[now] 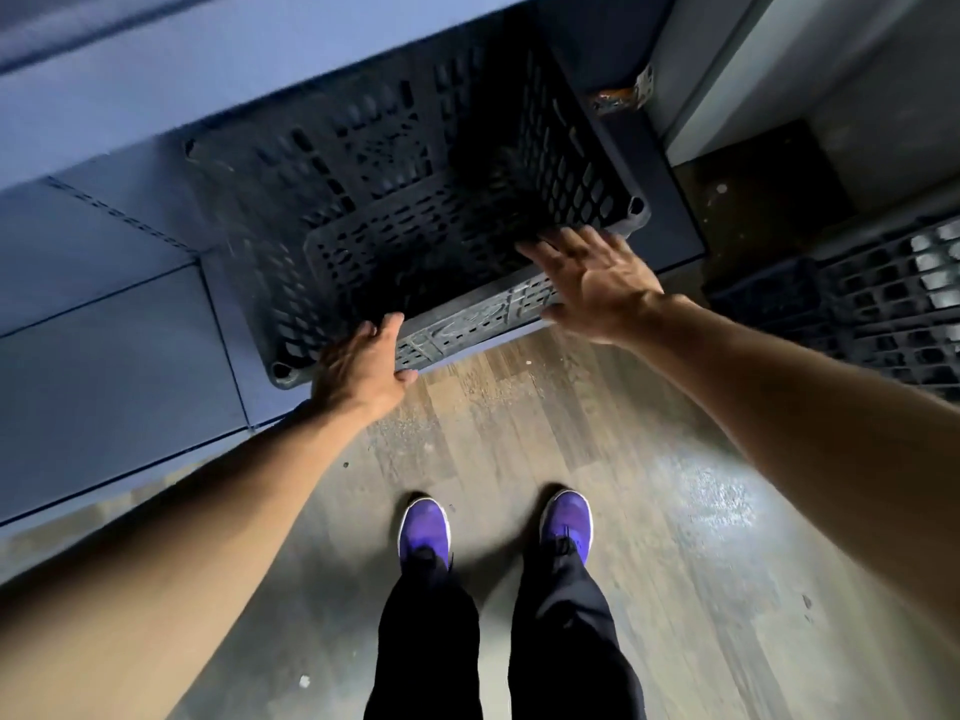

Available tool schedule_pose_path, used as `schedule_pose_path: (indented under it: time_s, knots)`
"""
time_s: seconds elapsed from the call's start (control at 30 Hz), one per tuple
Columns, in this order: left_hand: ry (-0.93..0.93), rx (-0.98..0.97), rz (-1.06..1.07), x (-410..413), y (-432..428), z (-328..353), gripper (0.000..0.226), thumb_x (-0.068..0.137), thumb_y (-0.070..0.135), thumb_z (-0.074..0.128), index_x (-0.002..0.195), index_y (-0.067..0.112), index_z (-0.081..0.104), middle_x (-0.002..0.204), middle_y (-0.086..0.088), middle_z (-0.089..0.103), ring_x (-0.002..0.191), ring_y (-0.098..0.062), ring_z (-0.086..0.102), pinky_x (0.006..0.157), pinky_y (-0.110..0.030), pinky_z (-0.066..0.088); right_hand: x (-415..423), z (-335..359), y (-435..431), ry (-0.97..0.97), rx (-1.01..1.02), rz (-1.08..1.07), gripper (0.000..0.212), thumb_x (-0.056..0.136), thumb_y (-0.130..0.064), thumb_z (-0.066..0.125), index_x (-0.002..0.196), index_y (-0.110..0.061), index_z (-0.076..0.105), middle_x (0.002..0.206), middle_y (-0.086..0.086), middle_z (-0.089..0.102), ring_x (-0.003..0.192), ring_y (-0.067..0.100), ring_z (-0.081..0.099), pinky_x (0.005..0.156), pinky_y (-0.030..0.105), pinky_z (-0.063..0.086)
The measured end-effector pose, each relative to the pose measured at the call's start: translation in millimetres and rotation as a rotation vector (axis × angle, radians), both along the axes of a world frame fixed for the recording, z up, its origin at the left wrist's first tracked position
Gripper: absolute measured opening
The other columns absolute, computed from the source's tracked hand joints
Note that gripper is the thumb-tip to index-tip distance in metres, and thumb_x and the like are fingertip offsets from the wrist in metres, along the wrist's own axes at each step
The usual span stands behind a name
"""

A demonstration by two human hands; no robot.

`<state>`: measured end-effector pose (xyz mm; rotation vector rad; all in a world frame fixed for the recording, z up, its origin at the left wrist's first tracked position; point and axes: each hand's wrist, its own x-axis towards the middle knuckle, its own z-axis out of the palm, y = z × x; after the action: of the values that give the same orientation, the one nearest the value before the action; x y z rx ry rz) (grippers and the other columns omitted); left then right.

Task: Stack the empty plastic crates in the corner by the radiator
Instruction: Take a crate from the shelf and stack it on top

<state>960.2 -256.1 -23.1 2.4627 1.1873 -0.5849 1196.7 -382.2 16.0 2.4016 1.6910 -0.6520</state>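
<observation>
Black crate (415, 210) is parked at 12 o'clock against the wall. Left hand (358, 366) is curled on the near rim, right hand (592, 278) spread flat, nothing gripped. Looks light and stiff; best grabbed by the rim corners.

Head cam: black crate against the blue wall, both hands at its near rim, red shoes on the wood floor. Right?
Not quite: the shoes are purple, not red, as the head view shows. The rest holds: the black crate sits against the blue wall, with the left hand and right hand at its near rim, over the wood floor.
</observation>
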Motion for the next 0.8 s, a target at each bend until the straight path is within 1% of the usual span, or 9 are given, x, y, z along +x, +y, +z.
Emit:
schedule_pose_path:
  time_s: [0.1,0.17,0.3,0.4,0.53,0.6,0.7,0.73,0.8]
  knots:
    - [-0.046,-0.005,0.005,8.1,9.2,-7.2,0.048,0.093,0.037,0.062,0.135,0.023,0.045,0.133,-0.008,0.059,0.117,-0.033,0.058,0.089,-0.040,0.048,4.7,-24.5,18.5,-0.043,-0.090,0.053,0.080,0.087,-0.050,0.064,0.153,-0.034,0.022,0.157,0.003,0.031,0.143,0.026,0.027,0.119,0.050,0.012]
    - [-0.034,0.006,0.021,10.9,16.3,-10.0,0.044,0.094,0.041,0.059,0.133,0.021,0.052,0.132,-0.008,0.062,0.116,-0.033,0.059,0.091,-0.040,0.050,3.5,-37.6,27.7,-0.042,-0.136,0.062,0.077,0.086,-0.052,0.064,0.151,-0.037,0.026,0.157,0.004,0.031,0.142,0.028,0.028,0.118,0.053,0.014]
    - [-0.023,0.026,-0.015,9.1,22.2,-17.0,0.047,0.096,0.051,0.051,0.130,0.020,0.058,0.129,-0.006,0.065,0.115,-0.030,0.060,0.092,-0.039,0.048,2.2,-45.0,43.8,-0.103,-0.170,0.077,0.064,0.088,-0.054,0.060,0.145,-0.031,0.040,0.150,0.008,0.039,0.136,0.029,0.032,0.110,0.051,0.028]
    - [-0.069,0.083,-0.053,0.1,18.4,-16.8,0.041,0.097,0.047,0.053,0.128,0.022,0.060,0.119,-0.005,0.070,0.105,-0.028,0.065,0.090,-0.036,0.048,-1.9,-43.0,45.4,-0.109,-0.219,0.086,0.062,0.088,-0.058,0.057,0.140,-0.025,0.047,0.143,0.012,0.044,0.131,0.029,0.036,0.103,0.046,0.039]
    - [-0.051,0.137,-0.095,-23.9,14.1,-7.2,0.042,0.095,0.038,0.059,0.137,0.031,0.053,0.110,-0.007,0.073,0.096,-0.029,0.067,0.084,-0.036,0.050,-12.3,-31.0,28.9,-0.138,-0.212,0.172,0.057,0.093,-0.057,0.049,0.132,-0.016,0.053,0.130,0.014,0.055,0.121,0.030,0.050,0.096,0.042,0.047]
    - [-0.053,0.127,-0.120,-31.9,13.8,5.6,0.044,0.095,0.033,0.062,0.138,0.030,0.053,0.097,-0.010,0.074,0.083,-0.030,0.068,0.076,-0.035,0.051,-17.0,-15.1,22.2,-0.171,-0.186,0.227,0.055,0.096,-0.054,0.044,0.130,-0.012,0.054,0.127,0.014,0.059,0.119,0.030,0.053,0.094,0.040,0.046]
    - [-0.096,0.124,-0.144,-32.7,7.7,31.3,0.042,0.094,0.031,0.063,0.135,0.025,0.056,0.082,-0.010,0.075,0.065,-0.027,0.063,0.066,-0.032,0.050,-21.8,10.4,15.0,-0.174,-0.183,0.209,0.053,0.097,-0.054,0.042,0.128,-0.014,0.055,0.123,0.010,0.061,0.115,0.027,0.056,0.091,0.038,0.045]
    - [-0.106,0.128,-0.145,-32.3,5.3,40.3,0.041,0.094,0.035,0.062,0.134,0.025,0.057,0.081,-0.010,0.074,0.065,-0.027,0.064,0.066,-0.033,0.051,-23.3,19.4,12.3,-0.160,-0.194,0.187,0.051,0.096,-0.055,0.044,0.126,-0.015,0.056,0.121,0.009,0.062,0.113,0.026,0.057,0.090,0.037,0.045]
    - [-0.106,0.130,-0.161,-32.7,0.3,55.4,0.044,0.094,0.042,0.060,0.135,0.027,0.056,0.085,-0.011,0.075,0.075,-0.029,0.069,0.070,-0.034,0.052,-26.1,37.4,4.7,-0.130,-0.209,0.156,0.046,0.096,-0.051,0.047,0.124,-0.015,0.057,0.118,0.008,0.062,0.109,0.025,0.059,0.086,0.036,0.045]
